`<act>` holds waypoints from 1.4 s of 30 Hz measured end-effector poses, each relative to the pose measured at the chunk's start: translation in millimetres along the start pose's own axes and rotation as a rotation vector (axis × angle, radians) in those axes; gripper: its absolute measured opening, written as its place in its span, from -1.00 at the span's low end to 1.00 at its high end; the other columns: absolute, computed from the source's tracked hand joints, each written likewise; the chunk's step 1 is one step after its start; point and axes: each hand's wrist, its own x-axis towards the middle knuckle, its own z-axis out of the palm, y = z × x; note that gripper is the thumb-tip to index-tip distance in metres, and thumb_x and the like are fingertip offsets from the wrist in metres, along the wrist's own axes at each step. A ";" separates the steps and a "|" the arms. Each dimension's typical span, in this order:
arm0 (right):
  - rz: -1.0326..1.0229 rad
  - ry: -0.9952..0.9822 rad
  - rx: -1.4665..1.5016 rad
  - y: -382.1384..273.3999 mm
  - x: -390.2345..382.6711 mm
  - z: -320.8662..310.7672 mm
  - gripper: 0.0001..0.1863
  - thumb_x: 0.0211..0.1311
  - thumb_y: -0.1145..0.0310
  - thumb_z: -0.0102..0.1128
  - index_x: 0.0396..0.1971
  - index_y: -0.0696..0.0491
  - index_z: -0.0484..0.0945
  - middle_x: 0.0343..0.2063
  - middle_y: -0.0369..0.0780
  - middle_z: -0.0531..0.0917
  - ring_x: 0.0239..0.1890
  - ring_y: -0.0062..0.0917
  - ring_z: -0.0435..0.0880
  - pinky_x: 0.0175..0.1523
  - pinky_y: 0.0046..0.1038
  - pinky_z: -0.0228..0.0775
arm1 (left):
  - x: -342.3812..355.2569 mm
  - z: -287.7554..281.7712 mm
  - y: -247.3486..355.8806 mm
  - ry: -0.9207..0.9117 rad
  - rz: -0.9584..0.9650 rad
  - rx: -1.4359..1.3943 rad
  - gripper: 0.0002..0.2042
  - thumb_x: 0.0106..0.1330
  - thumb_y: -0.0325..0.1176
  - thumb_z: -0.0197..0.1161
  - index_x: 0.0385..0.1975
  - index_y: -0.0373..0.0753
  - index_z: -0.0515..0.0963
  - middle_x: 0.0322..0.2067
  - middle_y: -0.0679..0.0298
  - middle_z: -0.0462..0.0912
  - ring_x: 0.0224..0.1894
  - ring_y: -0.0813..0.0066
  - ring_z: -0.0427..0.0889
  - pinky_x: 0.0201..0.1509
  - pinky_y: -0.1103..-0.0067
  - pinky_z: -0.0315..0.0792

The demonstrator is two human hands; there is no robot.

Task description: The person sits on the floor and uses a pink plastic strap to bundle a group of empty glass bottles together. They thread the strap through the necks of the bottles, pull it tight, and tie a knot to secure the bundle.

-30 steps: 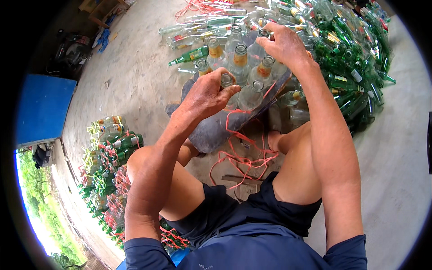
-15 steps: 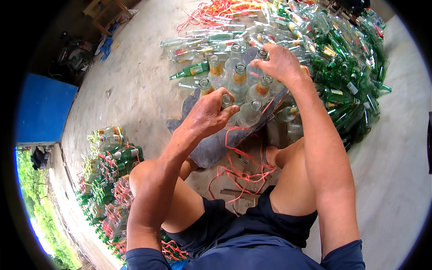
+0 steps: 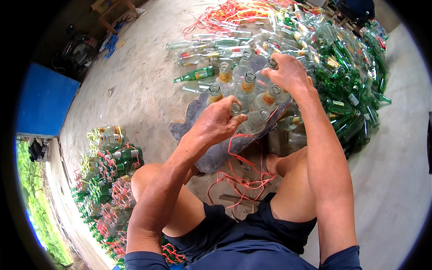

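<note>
My left hand [image 3: 218,119] grips the neck of a clear glass bottle [image 3: 236,108] at the near side of an upright bottle group. My right hand [image 3: 288,72] holds another bottle [image 3: 272,63] by its top at the far right of the group. Several clear bottles with orange neck labels [image 3: 245,87] stand close together between and around my hands, on a dark grey, irregular board [image 3: 202,157] between my legs. Loose pink strap [image 3: 238,180] dangles beside the board and lies tangled on the ground below it.
Loose green and clear bottles [image 3: 342,76] lie heaped at right and behind, near red and yellow straps [image 3: 225,15]. Strapped bottle bundles [image 3: 108,171] are stacked at left. A blue panel [image 3: 45,103] and wooden stand [image 3: 110,13] are farther left. A person in dark clothing [image 3: 355,9] is at upper right.
Both hands, the bottles and the board appear lower and slightly rightward as the view shifts. Both hands keep their holds on the bottle tops.
</note>
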 end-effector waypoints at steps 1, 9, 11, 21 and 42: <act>-0.005 0.000 -0.003 -0.1 0.1 -0.6 -0.50 0.13 0.04 0.49 -0.09 0.12 0.70 -0.16 0.03 0.78 -0.03 -0.07 0.77 0.08 -0.10 0.56 | 0.6 0.8 -1.7 0.003 0.012 -0.004 -0.72 0.43 -0.25 0.39 -0.03 -0.30 0.58 -0.63 0.28 0.45 -0.53 0.51 0.43 -0.43 0.43 0.31; -0.012 -0.004 -0.024 -4.2 0.4 -1.0 -0.56 0.17 0.10 0.49 -0.11 0.13 0.67 -0.22 0.02 0.78 -0.06 -0.08 0.78 0.07 -0.09 0.56 | -0.6 1.1 -4.2 0.013 0.021 0.011 -0.71 0.42 -0.25 0.40 -0.04 -0.30 0.58 -0.63 0.26 0.45 -0.53 0.50 0.43 -0.43 0.43 0.31; -0.003 -0.016 -0.032 -4.5 0.0 -2.1 -0.56 0.18 0.11 0.48 -0.09 0.13 0.66 -0.20 0.02 0.78 -0.05 -0.08 0.77 0.08 -0.09 0.55 | -0.8 1.1 -3.0 0.013 0.028 0.014 -0.71 0.42 -0.25 0.40 -0.04 -0.30 0.58 -0.63 0.25 0.45 -0.53 0.49 0.43 -0.42 0.42 0.32; 0.027 -0.037 -0.022 -6.3 0.2 -6.8 -0.55 0.18 0.12 0.47 -0.05 0.08 0.63 -0.18 -0.03 0.78 -0.01 -0.08 0.75 0.07 -0.09 0.53 | -2.3 3.0 -6.1 0.035 0.045 -0.006 -0.71 0.41 -0.25 0.40 -0.04 -0.29 0.57 -0.64 0.25 0.44 -0.53 0.50 0.41 -0.43 0.42 0.30; -0.185 -0.049 0.108 -48.4 -21.1 -42.0 -0.49 0.23 -0.07 0.42 -0.09 0.09 0.70 -0.26 -0.05 0.75 -0.10 -0.12 0.77 0.07 -0.11 0.57 | -2.5 5.9 -14.0 0.054 0.081 -0.022 -0.72 0.40 -0.29 0.40 -0.06 -0.32 0.55 -0.40 0.02 0.59 -0.39 0.27 0.59 -0.28 0.33 0.44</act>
